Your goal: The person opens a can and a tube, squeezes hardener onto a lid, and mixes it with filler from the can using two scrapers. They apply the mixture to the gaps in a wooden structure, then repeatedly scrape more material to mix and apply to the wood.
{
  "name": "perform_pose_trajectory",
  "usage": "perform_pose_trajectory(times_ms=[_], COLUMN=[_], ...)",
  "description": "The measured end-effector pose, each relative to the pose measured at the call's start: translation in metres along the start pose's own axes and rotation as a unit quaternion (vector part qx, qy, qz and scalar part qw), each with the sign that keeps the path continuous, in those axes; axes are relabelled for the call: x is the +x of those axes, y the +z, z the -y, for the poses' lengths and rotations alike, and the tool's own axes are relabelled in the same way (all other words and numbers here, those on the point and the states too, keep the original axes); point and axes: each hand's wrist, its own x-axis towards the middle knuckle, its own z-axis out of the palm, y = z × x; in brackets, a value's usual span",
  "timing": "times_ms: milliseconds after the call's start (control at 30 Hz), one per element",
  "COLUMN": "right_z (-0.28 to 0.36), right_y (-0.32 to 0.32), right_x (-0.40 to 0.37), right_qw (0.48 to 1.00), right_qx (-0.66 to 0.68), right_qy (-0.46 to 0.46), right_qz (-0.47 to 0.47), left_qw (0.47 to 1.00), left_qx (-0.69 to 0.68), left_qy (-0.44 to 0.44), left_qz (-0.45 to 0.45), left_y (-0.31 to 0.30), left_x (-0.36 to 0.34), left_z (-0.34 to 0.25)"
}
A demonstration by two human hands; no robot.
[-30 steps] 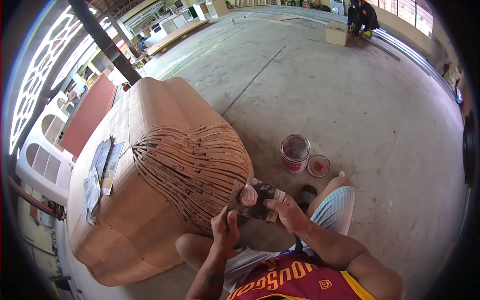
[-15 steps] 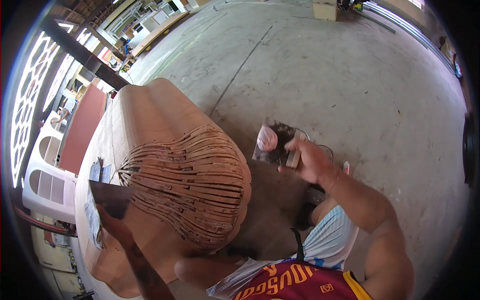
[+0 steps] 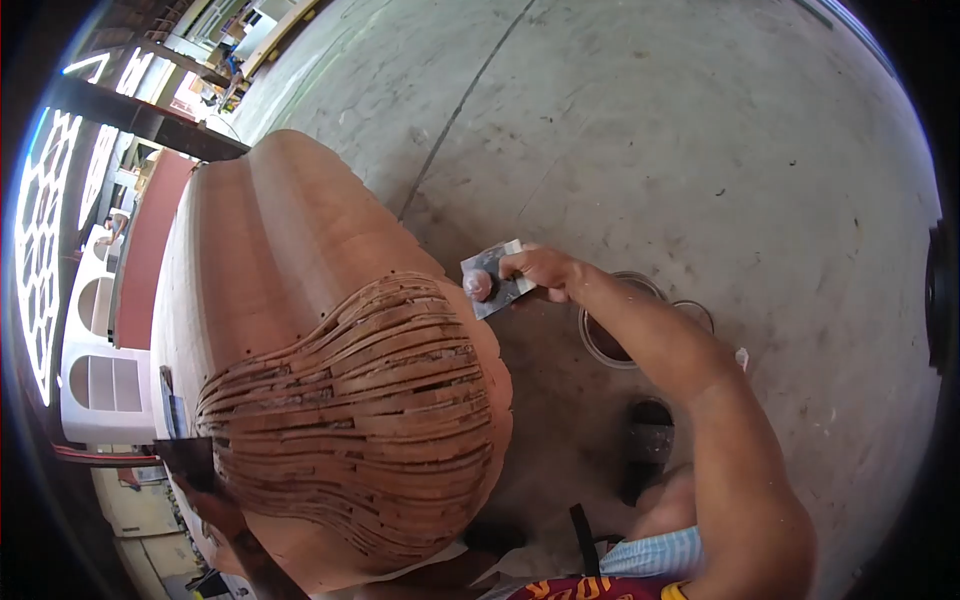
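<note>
My right hand (image 3: 543, 271) grips a flat metal putty spreader (image 3: 500, 302) by its pale edge. A pinkish lump of putty (image 3: 477, 286) sits on its blade, beside the right rim of a large curved wooden form (image 3: 270, 225). My left hand (image 3: 215, 505) is closed on a dark flat spreader (image 3: 185, 460) at the form's left side. Between my hands, the form's surface carries many curved slits with thin wood strips (image 3: 350, 420); filler-like patches show in some slits.
Two round open containers, one larger container (image 3: 585, 335) and one smaller container (image 3: 708, 315), stand on the concrete floor (image 3: 650, 150) behind my right forearm. At left are a white arched shelf unit (image 3: 105, 385), a reddish panel (image 3: 150, 255) and a dark beam (image 3: 150, 125).
My right hand has moved left and up with the spreader and putty toward the form's rim. My left hand sits lower with its spreader. My view has shifted, uncovering the round containers.
</note>
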Motion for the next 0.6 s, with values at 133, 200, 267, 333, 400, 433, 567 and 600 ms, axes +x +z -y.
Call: perform_pose_trajectory(times_ms=[133,200,267,333,400,433,567,600], right_z=[-0.004,0.001,0.009,0.017,0.023,0.024,0.022,0.022], right_y=[0.002,0.007,0.013,0.016,0.019,0.02,0.027,0.029], right_x=[0.052,0.065,0.072,0.077,0.084,0.088,0.1,0.102], right_qw=[0.998,0.996,0.994,0.99,0.985,0.981,0.979,0.977], right_qx=[-0.05,-0.071,-0.088,-0.114,-0.139,-0.15,-0.169,-0.18], right_qy=[0.033,0.033,0.027,0.053,0.075,0.085,0.09,0.091], right_qz=[0.023,0.041,0.051,0.058,0.073,0.084,0.074,0.071], left_qw=[0.998,0.985,0.986,0.985,0.977,0.97,0.991,0.986], left_qx=[0.046,-0.064,-0.048,-0.055,-0.105,-0.14,0.017,-0.03], left_qy=[-0.04,-0.144,-0.145,-0.154,-0.178,-0.193,-0.128,-0.164], left_qz=[0.028,0.077,0.068,0.057,0.043,0.036,0.035,0.026], left_y=[-0.02,-0.017,-0.016,-0.018,-0.018,-0.018,-0.019,-0.017], left_x=[0.004,0.003,0.002,0.002,0.003,0.003,-0.003,-0.003], left_z=[-0.041,-0.029,-0.037,-0.044,-0.042,-0.039,-0.028,-0.029])
